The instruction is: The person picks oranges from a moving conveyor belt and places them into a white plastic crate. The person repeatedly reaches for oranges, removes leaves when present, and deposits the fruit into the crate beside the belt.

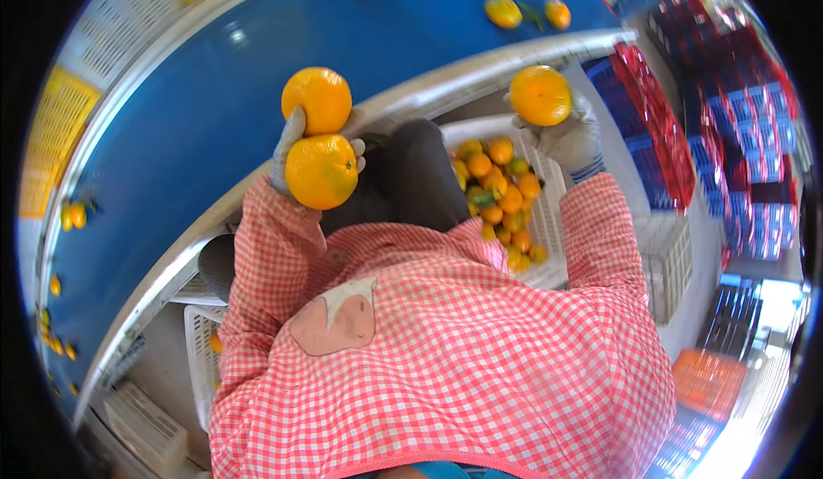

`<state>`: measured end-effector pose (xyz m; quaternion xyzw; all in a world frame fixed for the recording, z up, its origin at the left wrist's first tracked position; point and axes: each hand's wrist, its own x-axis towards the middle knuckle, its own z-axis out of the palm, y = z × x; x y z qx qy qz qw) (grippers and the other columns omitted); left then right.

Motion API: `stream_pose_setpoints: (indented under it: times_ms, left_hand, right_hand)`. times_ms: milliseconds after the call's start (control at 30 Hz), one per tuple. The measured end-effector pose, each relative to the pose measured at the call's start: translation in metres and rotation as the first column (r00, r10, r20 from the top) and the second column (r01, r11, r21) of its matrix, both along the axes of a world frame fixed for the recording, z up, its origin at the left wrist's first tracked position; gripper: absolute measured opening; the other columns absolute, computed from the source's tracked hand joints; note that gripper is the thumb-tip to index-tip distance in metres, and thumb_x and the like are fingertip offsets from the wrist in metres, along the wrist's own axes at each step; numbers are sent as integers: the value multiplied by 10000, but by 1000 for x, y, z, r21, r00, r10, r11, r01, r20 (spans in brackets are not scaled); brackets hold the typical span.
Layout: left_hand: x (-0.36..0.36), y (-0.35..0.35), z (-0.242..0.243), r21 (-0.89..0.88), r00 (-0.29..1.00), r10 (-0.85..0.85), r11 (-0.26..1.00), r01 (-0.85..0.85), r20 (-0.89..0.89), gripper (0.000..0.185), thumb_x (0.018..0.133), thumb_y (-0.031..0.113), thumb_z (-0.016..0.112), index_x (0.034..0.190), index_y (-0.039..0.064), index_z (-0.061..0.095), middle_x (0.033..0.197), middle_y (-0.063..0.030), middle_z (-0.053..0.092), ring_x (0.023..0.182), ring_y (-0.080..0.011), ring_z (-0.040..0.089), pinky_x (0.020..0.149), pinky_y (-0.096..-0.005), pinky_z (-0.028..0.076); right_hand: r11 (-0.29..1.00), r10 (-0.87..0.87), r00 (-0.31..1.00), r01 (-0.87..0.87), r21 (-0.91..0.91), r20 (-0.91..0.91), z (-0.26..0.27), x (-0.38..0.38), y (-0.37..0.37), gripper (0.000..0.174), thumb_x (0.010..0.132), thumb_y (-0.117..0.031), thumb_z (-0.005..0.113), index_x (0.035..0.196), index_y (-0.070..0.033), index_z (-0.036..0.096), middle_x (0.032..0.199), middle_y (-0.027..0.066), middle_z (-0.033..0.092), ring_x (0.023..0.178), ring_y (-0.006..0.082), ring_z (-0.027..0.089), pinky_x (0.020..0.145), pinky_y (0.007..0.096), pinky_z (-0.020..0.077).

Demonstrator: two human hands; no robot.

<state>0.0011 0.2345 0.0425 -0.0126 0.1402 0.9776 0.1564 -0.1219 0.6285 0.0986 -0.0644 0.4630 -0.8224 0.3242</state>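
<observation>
Two large orange citrus fruits rest against my gloved left hand (292, 138), one fruit (317, 101) above the other (321, 171), at the near edge of a blue conveyor belt (257, 74). Another orange citrus fruit (541, 95) is gripped by my gloved right hand (569, 133), held beyond the belt's near rail. Below and left of that hand, a white plastic crate (546, 222) holds many small orange and greenish citrus fruits (511, 199), some with leaves. The palms and some fingers are hidden behind the fruit.
Small citrus fruits with leaves (503, 12) lie scattered on the belt. Yellow crates (61, 138) line its far side. Another white crate (199, 350) stands at lower left, and a pale crate (665, 267) at right. Stacked blue and red crates (746, 131) are blurred beyond.
</observation>
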Motion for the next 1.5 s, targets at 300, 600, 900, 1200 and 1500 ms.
stream_pose_setpoints:
  times_ms: [300,600,900,1200,1500]
  left_hand:
    - [-44,174,-7,-266,865,-375,843,468,333,690,843,546,689,1306,71,501,1081,-144,680,834,-315,707,785,-486,586]
    - [-9,212,-64,-398,589,-630,435,807,506,538,996,397,506,1386,36,423,1352,-147,528,1284,-327,486,1032,-492,446]
    - [31,122,-47,-508,890,-207,758,408,407,770,941,572,529,1481,67,314,1484,-154,421,1244,-343,519,981,-481,478]
    - [77,12,-32,-625,920,293,778,-72,259,678,937,504,591,1408,55,399,1353,-162,518,1148,-312,573,942,-461,507]
    - [24,-97,-6,-674,798,597,622,-398,80,511,990,386,553,1357,40,471,1280,-149,573,1148,-276,586,987,-440,492]
  right_hand:
    - [861,-504,781,487,146,368,-122,168,179,599,924,-468,552,1386,-101,447,1293,148,550,1056,329,619,794,412,568]
    - [833,-530,736,362,417,421,-214,160,203,546,926,-422,618,1395,-188,466,1294,123,521,1114,282,532,934,429,468]
    - [900,6,995,38,434,-100,-115,44,11,430,965,-343,606,1313,-102,534,1126,66,658,879,157,641,774,303,514]
    - [835,398,888,-248,490,-228,-57,64,-147,447,949,-347,637,1291,-70,561,1114,84,678,881,137,658,774,267,531]
    - [747,528,810,-299,594,-256,-13,6,-248,496,935,-375,652,1292,-41,568,1119,87,679,907,151,657,788,297,548]
